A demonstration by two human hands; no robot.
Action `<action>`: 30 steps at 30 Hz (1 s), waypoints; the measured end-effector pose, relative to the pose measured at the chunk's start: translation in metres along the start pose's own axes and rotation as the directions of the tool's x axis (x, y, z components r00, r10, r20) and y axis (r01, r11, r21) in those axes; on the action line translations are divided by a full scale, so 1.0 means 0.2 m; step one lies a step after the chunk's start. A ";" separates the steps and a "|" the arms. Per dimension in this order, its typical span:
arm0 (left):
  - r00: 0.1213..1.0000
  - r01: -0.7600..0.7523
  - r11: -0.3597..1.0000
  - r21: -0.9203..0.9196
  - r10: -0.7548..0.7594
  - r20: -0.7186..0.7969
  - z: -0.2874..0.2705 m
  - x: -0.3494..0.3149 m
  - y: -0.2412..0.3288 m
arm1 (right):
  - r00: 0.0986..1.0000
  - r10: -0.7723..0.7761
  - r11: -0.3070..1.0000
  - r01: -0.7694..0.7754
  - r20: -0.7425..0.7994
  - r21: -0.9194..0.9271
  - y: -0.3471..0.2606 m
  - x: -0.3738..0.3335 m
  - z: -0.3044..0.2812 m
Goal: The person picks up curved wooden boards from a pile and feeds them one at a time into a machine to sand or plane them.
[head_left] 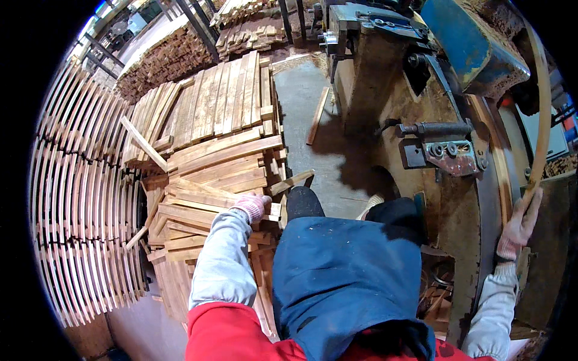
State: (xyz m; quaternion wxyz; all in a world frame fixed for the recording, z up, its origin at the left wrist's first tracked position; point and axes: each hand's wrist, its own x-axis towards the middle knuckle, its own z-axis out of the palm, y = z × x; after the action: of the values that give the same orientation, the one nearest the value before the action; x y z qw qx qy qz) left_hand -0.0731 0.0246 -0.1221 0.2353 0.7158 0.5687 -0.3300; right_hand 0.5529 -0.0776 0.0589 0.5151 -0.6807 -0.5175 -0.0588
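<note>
Apron (pixel 337 271), blue and dusty, over a red top with grey sleeves; worn by the person standing between woodpile and machine.

Left hand (pixel 251 206): gloved in pink and white knit, palm down on the near pile of short wooden slats (pixel 198 210), fingers curled over the end of a top slat. Whether it has closed on a single slat or merely rests there, I cannot tell. The slats under the glove run roughly left to right, long axis across the body, their near ends pointing toward the hand.

Right hand (pixel 519 224): same glove, raised at the far right, wrapped shut around the lower end of a long curved wooden strip (pixel 543 114). The strip rises from the fist and arcs upward along the machine's right side, long axis nearly vertical.

Machine (pixel 421 120): heavy, sawdust-coated, with a grey metal bracket (pixel 448 153) and a blue housing (pixel 472 45) above; it stands just left of the strip, nearer the right hand than the left.

Floor (pixel 313 132): grey concrete, one loose stick lying on it.

Beyond: larger stack of flat boards (pixel 223 102); at the left, rows of bent slats (pixel 84 198) stacked on edge; more timber heaped at the back.
</note>
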 end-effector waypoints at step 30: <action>0.009 -0.802 0.533 -0.270 -0.442 -0.897 -0.81 -1.27 0.13 | 0.848 -0.334 0.853 0.458 0.410 -0.252 0.00 -0.02 -0.06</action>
State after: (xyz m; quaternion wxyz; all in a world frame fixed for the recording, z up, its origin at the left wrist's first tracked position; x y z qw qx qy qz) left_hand -0.0496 -0.0333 0.1736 0.1186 0.6035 0.5035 0.6068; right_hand 0.5562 -0.0903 0.0623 0.2647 -0.6349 -0.7139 -0.1312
